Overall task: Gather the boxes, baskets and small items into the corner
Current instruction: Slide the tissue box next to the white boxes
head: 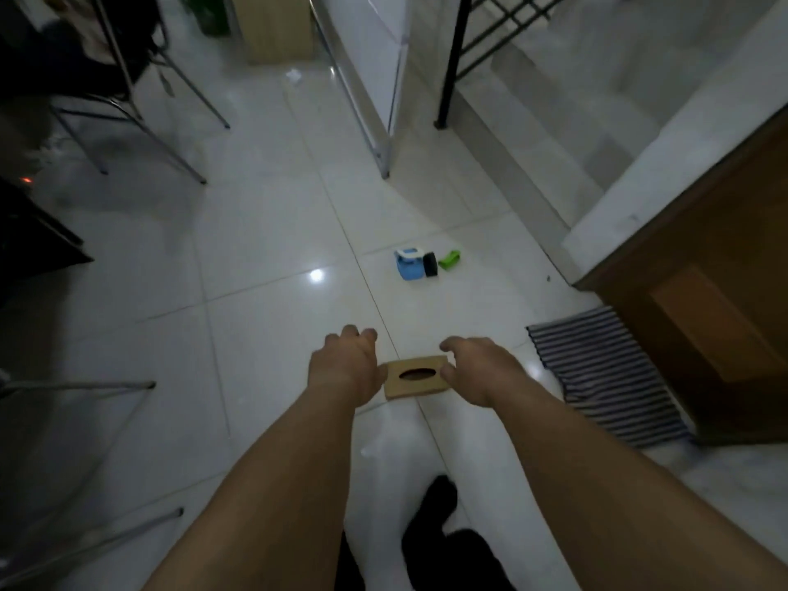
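The person is reaching forward and down with both bare arms, holding a flat wooden tissue box (427, 386) between the two hands over the white tiled floor (264, 232). The left hand (346, 363) is gripping the box's left end, its thumb pressing against the edge and its fingers curling downward on the far side. The right hand (474, 368) is gripping the right end in the same way, thumb touching the edge and fingers bending over the far corner. The box is sitting level, with its oval slot facing up. Whether it is resting on the tiles or being held just above them cannot be told.

Farther away and slightly to the right, three small items are lying close together on the floor: a blue-and-white container (408, 266), a black object (430, 264) touching its right side, and a green object (450, 260) just beside that.

To the right of the hands, a striped mat (605, 377) is lying against the base of a wooden cabinet (703, 292). At the far left, metal chair legs (162, 134) are standing on the tiles. At the far centre, a white appliance (366, 57) is standing next to a black railing post (452, 57), with pale steps (597, 100) rising behind it. The person's dark-clad feet (439, 526) are showing at the near edge, between the forearms.
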### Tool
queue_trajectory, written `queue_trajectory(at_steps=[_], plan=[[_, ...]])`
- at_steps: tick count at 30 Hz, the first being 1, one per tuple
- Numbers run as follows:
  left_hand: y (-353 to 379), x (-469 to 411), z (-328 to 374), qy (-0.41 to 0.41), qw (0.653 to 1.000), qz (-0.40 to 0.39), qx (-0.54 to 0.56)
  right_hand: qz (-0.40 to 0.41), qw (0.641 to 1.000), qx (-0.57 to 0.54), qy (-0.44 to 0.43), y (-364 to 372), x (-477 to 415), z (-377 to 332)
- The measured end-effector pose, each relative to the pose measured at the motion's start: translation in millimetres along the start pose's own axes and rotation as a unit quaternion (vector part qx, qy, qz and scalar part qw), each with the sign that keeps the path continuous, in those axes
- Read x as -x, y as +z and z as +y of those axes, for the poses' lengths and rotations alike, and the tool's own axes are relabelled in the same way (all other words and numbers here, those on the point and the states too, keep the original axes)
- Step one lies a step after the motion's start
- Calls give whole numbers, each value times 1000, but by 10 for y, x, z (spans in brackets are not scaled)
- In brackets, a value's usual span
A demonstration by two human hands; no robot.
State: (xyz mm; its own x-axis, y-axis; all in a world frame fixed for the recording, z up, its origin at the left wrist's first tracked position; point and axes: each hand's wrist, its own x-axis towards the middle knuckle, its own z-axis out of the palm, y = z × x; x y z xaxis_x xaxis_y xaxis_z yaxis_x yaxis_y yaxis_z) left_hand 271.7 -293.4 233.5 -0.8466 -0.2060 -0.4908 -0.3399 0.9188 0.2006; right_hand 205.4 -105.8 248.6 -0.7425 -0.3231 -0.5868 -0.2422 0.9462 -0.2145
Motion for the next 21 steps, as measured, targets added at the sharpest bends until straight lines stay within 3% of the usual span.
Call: queue_trajectory(at_steps=[5, 9, 16, 21], plan=[[261, -839, 174, -71, 994, -36, 70, -9, 998, -45, 49, 74, -866, 447], [934, -1717, 133, -102, 992, -22, 70, 1, 992, -90, 85, 463, -1897, 852], [2521, -3177, 69, -36, 997, -74, 4, -65, 990, -82, 94, 1790, -3603, 1377], [3522, -3844, 12, 16, 991, -115, -59, -158, 986, 24, 48, 2677, -4266, 1645]])
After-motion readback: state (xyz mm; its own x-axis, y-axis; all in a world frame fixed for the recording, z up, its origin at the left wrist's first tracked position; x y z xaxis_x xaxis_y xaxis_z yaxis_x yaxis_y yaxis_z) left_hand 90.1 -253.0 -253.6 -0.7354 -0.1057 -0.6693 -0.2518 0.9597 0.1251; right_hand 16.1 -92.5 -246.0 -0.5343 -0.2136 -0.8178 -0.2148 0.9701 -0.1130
